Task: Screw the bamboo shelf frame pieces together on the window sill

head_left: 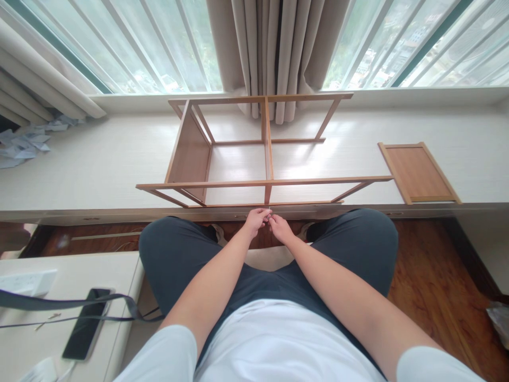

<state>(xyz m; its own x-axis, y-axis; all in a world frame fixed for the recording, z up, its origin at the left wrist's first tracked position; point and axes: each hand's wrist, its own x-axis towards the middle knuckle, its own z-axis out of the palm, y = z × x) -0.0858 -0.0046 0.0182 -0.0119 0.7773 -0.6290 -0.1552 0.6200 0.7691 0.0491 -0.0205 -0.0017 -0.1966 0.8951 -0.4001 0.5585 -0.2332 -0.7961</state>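
Observation:
My left hand (pixel 257 218) and my right hand (pixel 279 227) meet between my knees, fingers pinched together. Between the fingertips is a small, thin, greyish piece (pixel 269 215), too small to name; both hands seem to touch it. Just beyond them a brown wooden shelf frame (pixel 269 143) lies on its side on the pale window ledge. One panel (pixel 190 146) is fitted across its left part, and a bar crosses its middle. My hands are just below the frame's near edge, apart from it as far as I can see.
A loose wooden panel (pixel 419 172) lies on the ledge (pixel 99 175) at the right. Crumpled papers (pixel 26 143) are at the far left. On the white table (pixel 123 265) are a phone (pixel 86 324), a power strip (pixel 29 283) and a dark strap (pixel 67 303). Curtains (pixel 274 48) hang behind the frame.

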